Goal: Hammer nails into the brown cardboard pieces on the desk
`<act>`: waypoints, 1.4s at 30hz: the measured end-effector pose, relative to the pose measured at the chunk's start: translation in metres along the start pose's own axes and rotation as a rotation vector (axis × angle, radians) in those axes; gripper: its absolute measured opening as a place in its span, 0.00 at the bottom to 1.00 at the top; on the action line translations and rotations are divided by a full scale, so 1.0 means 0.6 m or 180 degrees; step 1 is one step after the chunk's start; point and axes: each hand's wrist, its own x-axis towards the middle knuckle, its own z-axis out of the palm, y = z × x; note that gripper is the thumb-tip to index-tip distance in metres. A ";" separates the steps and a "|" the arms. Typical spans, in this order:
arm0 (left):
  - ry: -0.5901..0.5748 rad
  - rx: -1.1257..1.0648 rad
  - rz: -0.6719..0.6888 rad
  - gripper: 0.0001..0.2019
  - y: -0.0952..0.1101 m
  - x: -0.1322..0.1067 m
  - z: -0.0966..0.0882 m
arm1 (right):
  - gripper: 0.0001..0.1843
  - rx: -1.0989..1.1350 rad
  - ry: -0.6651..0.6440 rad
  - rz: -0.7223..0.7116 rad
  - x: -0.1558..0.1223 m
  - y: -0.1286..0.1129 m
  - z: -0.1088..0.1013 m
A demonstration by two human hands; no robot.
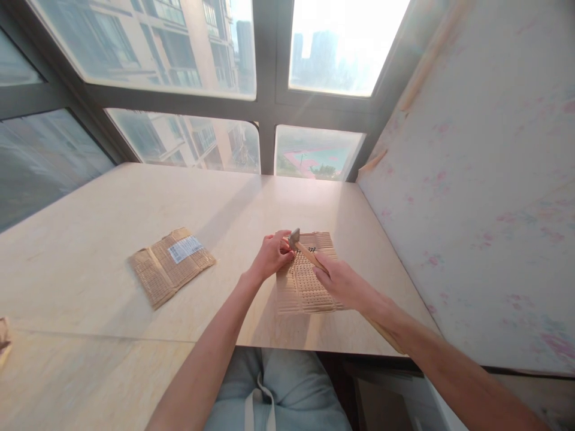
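Note:
My right hand (333, 278) is wrapped round the wooden handle of a small hammer (308, 254). The hammer's metal head is raised close to the fingertips of my left hand (272, 256). Those fingers are pinched together at the upper left of a piece of corrugated cardboard (309, 302); whatever they hold is too small to make out. Rows of small dark dots or holes cover much of the cardboard, with a few darker, short upright marks near its top edge.
A second cardboard piece (157, 269) with a white printed label lies to the left on the pale marble-patterned counter (90, 233). Windows (224, 143) stand along the back, and a floral-papered wall (485, 197) bounds the right. The counter's front edge lies before my lap.

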 end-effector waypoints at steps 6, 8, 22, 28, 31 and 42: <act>-0.0071 -0.0146 0.0001 0.21 0.003 0.001 0.000 | 0.07 -0.0076 0.0036 0.0020 0.001 -0.002 -0.004; -0.0074 -0.0174 -0.0020 0.21 0.003 0.001 0.001 | 0.07 -0.0071 -0.0010 0.0017 0.002 -0.003 -0.006; 0.0021 -0.0369 -0.0222 0.16 0.008 0.001 0.001 | 0.07 0.0011 -0.0002 -0.0024 0.001 -0.003 -0.007; -0.0084 -0.0713 -0.0150 0.13 -0.007 0.004 0.001 | 0.09 0.0088 0.0254 0.0097 0.007 0.000 -0.022; -0.0233 -0.0825 -0.0174 0.07 -0.011 0.007 0.000 | 0.09 0.0080 0.0238 0.0087 0.009 0.004 -0.021; 0.0260 -0.0020 0.0203 0.19 0.001 -0.005 -0.030 | 0.08 0.0150 0.0159 0.0063 0.004 -0.001 -0.020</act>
